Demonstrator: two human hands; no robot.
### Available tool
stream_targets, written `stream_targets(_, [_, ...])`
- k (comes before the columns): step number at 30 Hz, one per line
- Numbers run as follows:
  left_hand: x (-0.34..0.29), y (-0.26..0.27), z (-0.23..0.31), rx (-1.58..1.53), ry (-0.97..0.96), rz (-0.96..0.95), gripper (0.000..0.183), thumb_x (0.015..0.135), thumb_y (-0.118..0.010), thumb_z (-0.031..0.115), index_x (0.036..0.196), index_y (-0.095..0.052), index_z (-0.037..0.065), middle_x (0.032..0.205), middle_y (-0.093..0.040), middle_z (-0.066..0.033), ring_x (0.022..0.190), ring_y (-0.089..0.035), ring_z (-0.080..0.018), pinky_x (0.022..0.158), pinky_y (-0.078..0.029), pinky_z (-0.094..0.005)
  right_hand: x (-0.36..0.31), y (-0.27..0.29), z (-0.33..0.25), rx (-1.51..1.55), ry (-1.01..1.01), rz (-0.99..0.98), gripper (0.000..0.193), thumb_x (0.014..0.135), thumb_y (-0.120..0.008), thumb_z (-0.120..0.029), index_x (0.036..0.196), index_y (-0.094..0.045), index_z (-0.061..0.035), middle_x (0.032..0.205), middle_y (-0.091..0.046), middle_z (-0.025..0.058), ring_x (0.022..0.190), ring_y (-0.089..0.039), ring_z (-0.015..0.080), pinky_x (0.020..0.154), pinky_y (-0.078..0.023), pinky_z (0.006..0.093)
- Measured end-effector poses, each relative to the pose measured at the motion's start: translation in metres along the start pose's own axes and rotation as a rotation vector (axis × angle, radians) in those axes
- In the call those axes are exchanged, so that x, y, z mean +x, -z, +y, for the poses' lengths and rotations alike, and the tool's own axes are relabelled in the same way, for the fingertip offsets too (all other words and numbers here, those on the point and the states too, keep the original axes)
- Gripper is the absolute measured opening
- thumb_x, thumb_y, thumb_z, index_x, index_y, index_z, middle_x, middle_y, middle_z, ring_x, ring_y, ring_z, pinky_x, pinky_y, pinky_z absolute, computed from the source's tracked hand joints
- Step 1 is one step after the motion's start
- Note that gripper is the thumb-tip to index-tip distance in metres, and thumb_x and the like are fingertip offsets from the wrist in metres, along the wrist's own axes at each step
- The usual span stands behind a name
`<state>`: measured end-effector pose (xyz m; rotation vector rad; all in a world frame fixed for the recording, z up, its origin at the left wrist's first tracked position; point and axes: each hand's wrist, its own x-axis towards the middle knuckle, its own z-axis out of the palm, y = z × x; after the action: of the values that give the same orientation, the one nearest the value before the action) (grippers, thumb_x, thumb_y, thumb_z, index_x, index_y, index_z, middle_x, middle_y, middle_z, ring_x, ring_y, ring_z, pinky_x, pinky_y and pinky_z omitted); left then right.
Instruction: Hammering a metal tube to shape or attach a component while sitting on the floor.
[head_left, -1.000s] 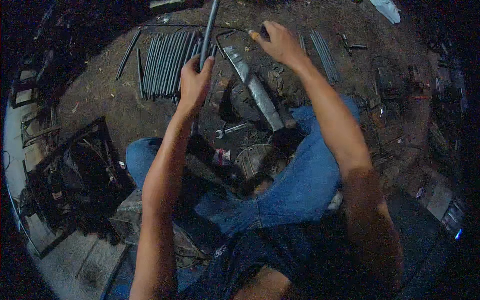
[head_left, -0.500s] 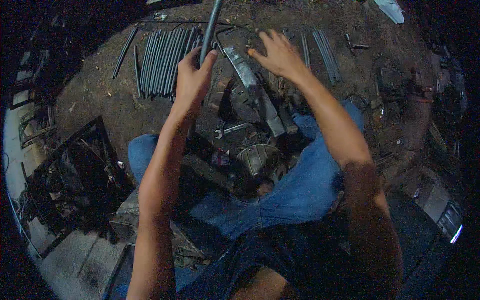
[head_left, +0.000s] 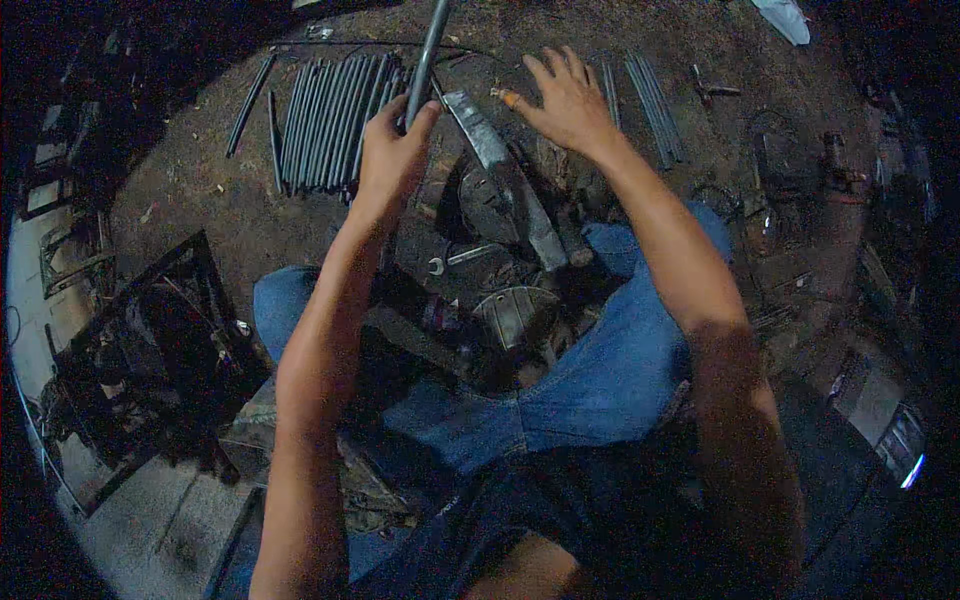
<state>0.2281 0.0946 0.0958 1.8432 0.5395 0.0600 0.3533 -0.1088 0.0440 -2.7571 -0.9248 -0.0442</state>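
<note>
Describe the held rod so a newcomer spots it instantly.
Find the row of grey rods lying at upper left. Just right of it, the left hand grips one metal rod. Unlike those, it is held, and crosses the picture's top edge.

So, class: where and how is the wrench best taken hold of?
Probably by the middle of the wrench, pinched across from above: it looks to lie flat, its slim shank running sideways from the open end at left. The right hand, which looks empty, seems the better choice, as the left hand holds a rod.
</note>
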Motion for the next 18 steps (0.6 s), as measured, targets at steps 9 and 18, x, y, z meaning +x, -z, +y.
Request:
stream_targets(9, [0.0055, -0.0015, -0.0092, -0.049, 0.0, 0.031, 0.049, 0.085, -0.061, 0.029, 0.113, -0.054, -0.01, 0.072, -0.058, -0.0059, 0.064, -0.05, -0.0106, 0.059, -0.042, -0.0277, 0.0037, -0.0053, -0.005, -0.032, 0.055, 0.104, 0.077, 0.081, -0.047, -0.063, 0.137, -0.036, -0.0124, 0.144, -0.025, 0.0209, 0.134, -0.017, 0.0415, 0.106, -0.014, 0.0601])
stream_targets(18, [0.003, 0.0004, -0.0079, 0.021, -0.022, 0.017, 0.043, 0.085, -0.061, 0.027, 0.109, -0.057, -0.009, 0.07, -0.06, -0.0073, 0.064, -0.053, -0.0115, 0.06, -0.043, -0.0293, 0.0021, -0.0072, -0.0086, -0.116, 0.062, 0.072, 0.075, 0.081, -0.048, -0.062, 0.137, -0.037, -0.0137, 0.146, -0.021, 0.0193, 0.137, -0.01, 0.0394, 0.106, -0.006, 0.0618])
